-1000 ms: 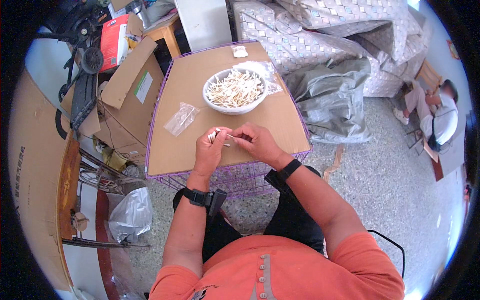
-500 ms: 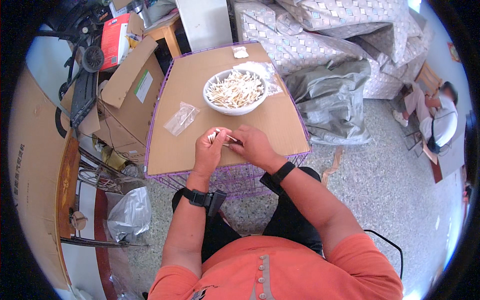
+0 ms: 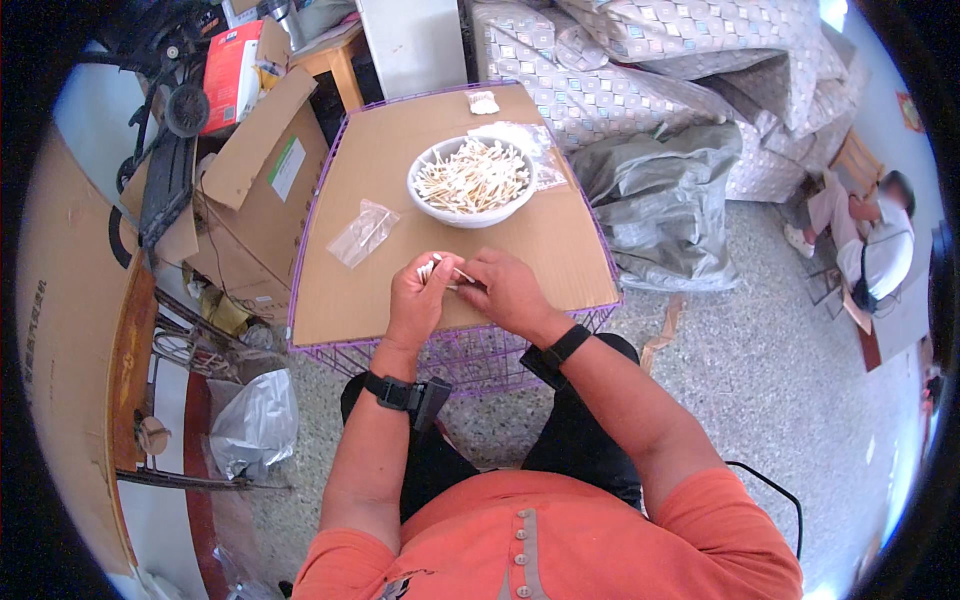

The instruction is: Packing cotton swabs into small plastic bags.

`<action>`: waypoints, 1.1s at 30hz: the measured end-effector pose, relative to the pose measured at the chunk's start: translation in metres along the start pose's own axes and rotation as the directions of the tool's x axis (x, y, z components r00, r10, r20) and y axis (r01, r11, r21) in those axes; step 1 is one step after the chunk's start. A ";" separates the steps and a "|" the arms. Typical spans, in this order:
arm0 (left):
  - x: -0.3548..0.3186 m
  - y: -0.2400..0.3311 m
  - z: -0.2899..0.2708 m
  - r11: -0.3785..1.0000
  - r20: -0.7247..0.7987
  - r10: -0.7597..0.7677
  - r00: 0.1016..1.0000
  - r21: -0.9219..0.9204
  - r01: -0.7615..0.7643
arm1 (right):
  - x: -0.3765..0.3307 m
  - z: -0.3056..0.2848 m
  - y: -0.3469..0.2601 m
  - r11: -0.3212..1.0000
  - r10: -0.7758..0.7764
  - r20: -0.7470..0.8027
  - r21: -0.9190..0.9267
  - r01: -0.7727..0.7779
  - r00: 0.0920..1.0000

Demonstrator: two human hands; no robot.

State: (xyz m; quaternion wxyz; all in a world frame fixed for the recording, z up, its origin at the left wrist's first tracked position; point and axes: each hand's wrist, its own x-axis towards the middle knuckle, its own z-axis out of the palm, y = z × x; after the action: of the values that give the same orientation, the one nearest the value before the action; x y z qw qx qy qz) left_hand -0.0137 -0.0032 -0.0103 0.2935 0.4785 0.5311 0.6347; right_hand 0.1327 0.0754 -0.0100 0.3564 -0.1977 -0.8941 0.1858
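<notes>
A person in an orange short-sleeved shirt (image 3: pixel 600 530), a black wristband (image 3: pixel 567 345) on the right arm, sits working over a brown cardboard-topped table (image 3: pixel 565 275) edged with purple wire. At its near side, the left hand (image 3: pixel 420 292) curls its grip around a small bunch of white-tipped cotton swabs (image 3: pixel 426 271), heads poking out above the thumb. Close beside it, the right hand (image 3: pixel 512 290) brings thumb and fingers together, apparently clamped on the end of a single thin swab (image 3: pixel 462 275) that spans the gap between the hands; the exact contact is partly hidden.

The step in hand looks to be the handling of swabs one at a time against the held bunch. The next move, by this view, calls for a light fingertip pinch from the right and a steady left, so the slim sticks neither slip nor scatter.

Just beyond the hands, to the left, a flat clear plastic bag (image 3: pixel 363 235) lies on the cardboard. Farther in stands a round white bowl (image 3: pixel 470 219) heaped with loose swabs (image 3: pixel 475 175), more clear plastic (image 3: pixel 546 165) just beside it and a small white bundle (image 3: pixel 482 103) near the far edge. In the background, patterned grey sheeting (image 3: pixel 640 100) is piled; at right, another person (image 3: pixel 888 250) sits.
</notes>
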 end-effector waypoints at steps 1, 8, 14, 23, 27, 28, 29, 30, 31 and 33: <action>0.000 -0.001 0.002 0.999 0.000 0.025 1.000 -0.026 -0.025 | -0.001 0.000 0.002 1.000 -0.007 -0.011 -0.002 0.007 1.000; 0.000 0.000 0.002 1.000 -0.003 0.018 1.000 0.014 -0.018 | -0.001 0.001 0.005 1.000 -0.026 -0.013 -0.017 0.026 1.000; 0.000 -0.001 -0.002 0.999 -0.004 0.041 0.999 -0.010 -0.041 | -0.001 0.002 0.003 0.999 -0.040 -0.002 0.006 0.040 0.999; 0.001 -0.002 0.000 0.998 0.048 0.064 0.997 0.005 -0.064 | -0.002 -0.001 0.005 0.996 -0.024 -0.005 0.081 0.024 1.000; 0.001 0.001 -0.001 0.996 0.054 0.075 0.996 0.037 -0.077 | -0.002 -0.001 0.002 0.993 0.043 0.000 0.114 -0.043 0.999; 0.000 0.002 0.000 0.999 0.029 0.043 0.999 0.031 -0.044 | -0.002 -0.001 0.002 0.986 0.074 -0.008 0.150 -0.072 0.997; 0.000 0.002 -0.002 0.999 0.022 0.042 0.999 0.028 -0.042 | -0.003 -0.001 0.002 0.986 0.070 -0.001 0.150 -0.069 0.998; 0.000 0.002 -0.006 0.996 0.016 -0.003 1.000 -0.085 0.004 | -0.002 -0.003 0.000 0.981 0.078 -0.008 0.180 -0.075 0.997; 0.001 0.002 -0.009 0.979 0.015 -0.047 0.999 -0.197 0.049 | -0.002 -0.005 -0.001 0.974 0.085 -0.014 0.211 -0.080 0.996; 0.003 -0.003 -0.014 0.958 -0.061 -0.009 0.998 -0.285 -0.009 | 0.000 -0.004 0.000 0.983 0.080 0.011 0.168 -0.080 0.997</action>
State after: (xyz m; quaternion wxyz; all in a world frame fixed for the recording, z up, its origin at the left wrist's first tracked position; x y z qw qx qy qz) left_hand -0.0280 -0.0055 -0.0121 0.3427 0.4113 0.4428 0.7192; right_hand 0.1354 0.0757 -0.0072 0.3623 -0.2023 -0.8672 0.2752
